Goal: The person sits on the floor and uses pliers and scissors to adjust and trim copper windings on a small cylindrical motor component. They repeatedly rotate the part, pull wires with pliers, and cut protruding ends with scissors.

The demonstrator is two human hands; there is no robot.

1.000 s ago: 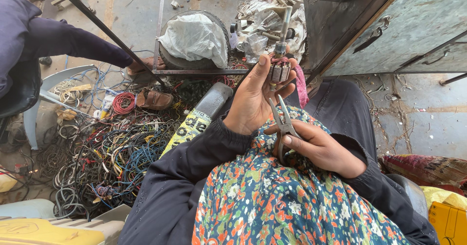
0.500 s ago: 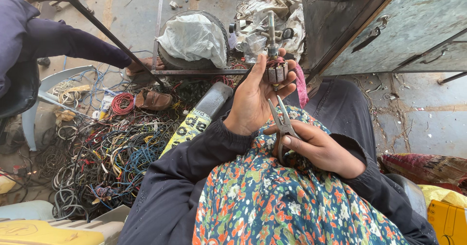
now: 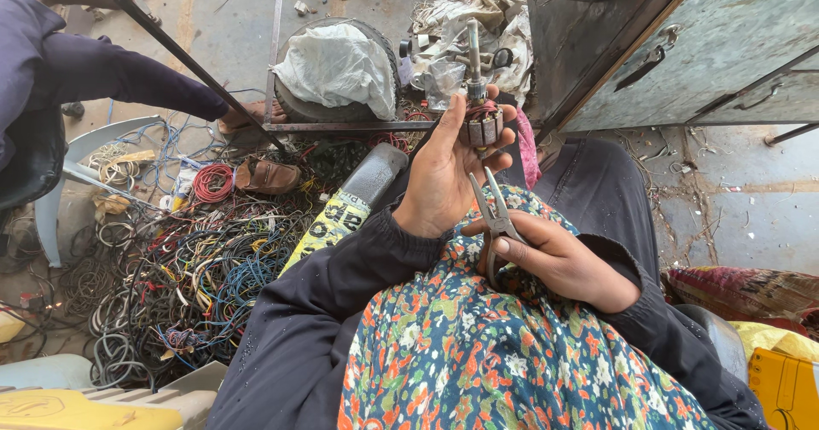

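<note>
Over wire heap [image 3: 179, 268]: fingers [image 3: 503, 131] round armature [image 3: 479, 123].

Your concrete floor [image 3: 734, 217], littered.
A tangle of wires [image 3: 183, 276], red wire coil [image 3: 212, 182] and sandal [image 3: 267, 176] lie on it.

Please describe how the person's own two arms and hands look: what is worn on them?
Both arms wear long, dark navy sleeves that end at the wrists. The left sleeve shows fine pale dust or specks on the cloth; the right sleeve is plain. The left hand and the right hand are bare: no gloves, and no rings or watch are visible.
</note>
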